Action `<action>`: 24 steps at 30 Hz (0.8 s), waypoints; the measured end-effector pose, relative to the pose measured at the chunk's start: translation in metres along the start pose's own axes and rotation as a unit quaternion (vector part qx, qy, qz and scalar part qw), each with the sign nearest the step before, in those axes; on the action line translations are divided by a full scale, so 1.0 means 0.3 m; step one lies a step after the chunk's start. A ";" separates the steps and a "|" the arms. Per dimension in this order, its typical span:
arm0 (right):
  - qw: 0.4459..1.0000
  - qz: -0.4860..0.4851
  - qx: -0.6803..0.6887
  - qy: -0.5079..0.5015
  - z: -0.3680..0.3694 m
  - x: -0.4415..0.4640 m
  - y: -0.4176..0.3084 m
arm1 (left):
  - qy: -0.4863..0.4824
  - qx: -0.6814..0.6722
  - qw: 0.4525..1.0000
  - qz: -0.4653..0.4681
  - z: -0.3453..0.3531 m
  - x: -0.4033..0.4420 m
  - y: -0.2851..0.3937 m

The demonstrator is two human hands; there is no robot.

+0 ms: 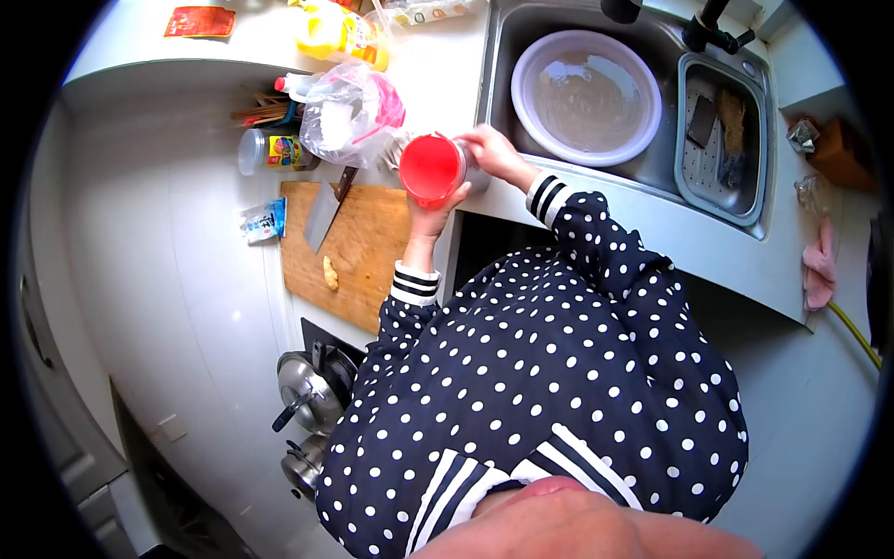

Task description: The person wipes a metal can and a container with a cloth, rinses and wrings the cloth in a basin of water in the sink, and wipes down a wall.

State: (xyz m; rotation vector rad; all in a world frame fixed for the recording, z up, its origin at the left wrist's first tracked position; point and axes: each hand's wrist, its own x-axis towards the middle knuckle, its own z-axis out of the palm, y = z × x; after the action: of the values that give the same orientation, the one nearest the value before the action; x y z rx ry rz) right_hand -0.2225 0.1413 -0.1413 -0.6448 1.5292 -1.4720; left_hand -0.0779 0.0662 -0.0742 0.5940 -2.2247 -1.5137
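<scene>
A plastic jar with a round red lid (431, 170) is held between my two hands, over the counter between the cutting board and the sink. My left hand (431, 220) is closed around its near side, by the red rim. From the right, my right hand (494, 154) grips the jar's far side with bent fingers. Whether the lid is tight on the jar I cannot tell. Left of the hands, a kitchen knife (325, 214) and a piece of ginger (331, 273) lie on the wooden cutting board (372, 256).
A lilac basin (521, 98) of water stands in the sink, beside a grey drain basket (687, 168). A clear plastic bag (335, 116), a yellow bottle (321, 37), a clear jar (270, 152) and a blue-white packet (264, 221) are on the counter. Lidded pots (309, 396) stand lower left.
</scene>
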 end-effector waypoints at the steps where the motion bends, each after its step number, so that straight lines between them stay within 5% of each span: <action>1: 0.998 -0.034 -0.002 0.051 0.016 0.031 0.104 | 0.011 0.009 0.999 0.031 0.007 0.006 0.007; 3: 0.974 -0.062 -0.137 0.168 0.046 -0.067 0.027 | 0.034 0.007 0.999 0.013 0.019 0.000 -0.001; 6: 0.940 -0.228 -0.041 0.252 0.120 -0.189 -0.045 | 0.101 -0.043 0.993 -0.052 0.044 -0.020 -0.076; 9: 0.971 -0.124 -0.057 0.197 0.097 -0.171 0.084 | 0.119 -0.070 0.990 -0.013 0.076 -0.039 -0.068; 13: 0.974 -0.124 -0.064 0.178 0.050 -0.177 0.028 | 0.000 -0.004 1.000 -0.012 -0.015 -0.085 -0.026; 18: 0.967 -0.186 -0.077 0.154 0.046 -0.160 -0.070 | -0.035 0.009 0.996 0.086 -0.098 0.011 0.021; 21: 0.918 -0.264 -0.121 0.269 0.118 -0.209 -0.016 | -0.156 0.076 0.984 0.026 -0.108 0.056 -0.008; 24: 0.930 -0.242 -0.089 0.262 0.199 -0.350 0.012 | -0.103 0.031 0.993 0.043 -0.072 0.012 0.034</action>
State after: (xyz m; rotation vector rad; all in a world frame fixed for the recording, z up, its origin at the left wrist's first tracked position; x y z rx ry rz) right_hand -0.1215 0.2012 -0.1135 -0.8206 2.0295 -2.0090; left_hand -0.0707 0.0508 -0.0569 0.3686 -2.4263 -1.5274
